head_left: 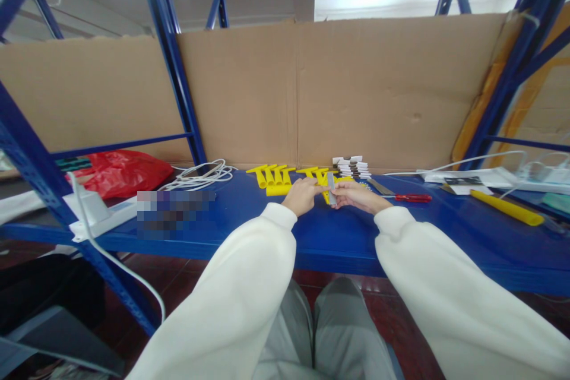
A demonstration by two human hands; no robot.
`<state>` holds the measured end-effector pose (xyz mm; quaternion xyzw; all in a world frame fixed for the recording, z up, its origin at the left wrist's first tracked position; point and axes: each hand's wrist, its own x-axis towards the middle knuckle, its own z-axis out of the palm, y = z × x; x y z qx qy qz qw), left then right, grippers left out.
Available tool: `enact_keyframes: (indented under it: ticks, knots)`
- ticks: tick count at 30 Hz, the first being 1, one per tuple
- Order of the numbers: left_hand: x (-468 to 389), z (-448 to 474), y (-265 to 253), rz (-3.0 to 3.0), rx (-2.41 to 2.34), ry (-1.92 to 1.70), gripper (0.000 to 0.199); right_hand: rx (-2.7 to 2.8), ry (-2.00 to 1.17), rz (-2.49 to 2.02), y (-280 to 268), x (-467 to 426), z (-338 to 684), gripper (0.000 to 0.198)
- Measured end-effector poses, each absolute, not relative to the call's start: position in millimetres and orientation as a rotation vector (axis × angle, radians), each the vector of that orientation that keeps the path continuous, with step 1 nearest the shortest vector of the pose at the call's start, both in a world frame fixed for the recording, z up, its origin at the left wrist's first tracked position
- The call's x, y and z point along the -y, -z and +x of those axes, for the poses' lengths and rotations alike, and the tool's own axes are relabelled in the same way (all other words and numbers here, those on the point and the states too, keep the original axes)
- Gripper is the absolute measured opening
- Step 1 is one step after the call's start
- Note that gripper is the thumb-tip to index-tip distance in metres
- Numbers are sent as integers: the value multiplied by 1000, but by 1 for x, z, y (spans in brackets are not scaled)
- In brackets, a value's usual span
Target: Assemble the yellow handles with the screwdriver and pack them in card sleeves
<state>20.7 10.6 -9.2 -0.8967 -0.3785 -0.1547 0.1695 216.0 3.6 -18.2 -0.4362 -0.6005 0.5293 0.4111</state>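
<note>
Head view: left hand [304, 195] and right hand [356, 197] seemingly pinch grey strip [332, 186]; cards [351, 168] unreadable.

- This looks like a small workshop.
- Blue metal posts [174, 71] stand around a blue worktop [427, 234].
- Brown cardboard [243, 89] makes a wall at the back.
- Yellow pieces [278, 176] sit in a row.
- A red screwdriver [414, 198] lies there too.

White glare spreads above the cardboard [383, 89], the floor [180, 285] lies dim, and wide-angle distortion stretches the edges.
</note>
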Motion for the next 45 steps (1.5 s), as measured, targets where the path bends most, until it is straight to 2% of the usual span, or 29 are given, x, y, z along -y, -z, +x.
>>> enact_keyframes:
  ticks: [4, 10, 20, 23, 27, 30, 37, 45]
  knots:
    - [-12, 20, 9, -2556, 1095, 457, 47, 1604, -1351, -1092, 20, -4, 217, 13]
    - [-10, 21, 10, -2558, 1108, 471, 48, 1694, -1172, -1054, 22, -6, 218, 23]
    - [-15, 19, 14, -2629, 1116, 532, 45, 1683, -1139, -1129, 21, -8, 219, 20]
    - [-16, 19, 15, -2639, 1128, 543, 45, 1681, -915, -1273, 21, -15, 226, 21]
    - [-14, 18, 13, -2642, 1149, 498, 45, 1615, -270, -1636, 23, -29, 246, 18]
    - [-13, 19, 11, -2627, 1151, 478, 46, 1630, 17, -1842, 23, -33, 260, 32]
    - [-8, 20, 10, -2596, 1204, 445, 46, 1778, 160, -2063, 22, -24, 258, 45]
    - [-7, 20, 10, -2604, 1193, 445, 45, 1991, 113, -2073, 22, -26, 247, 39]
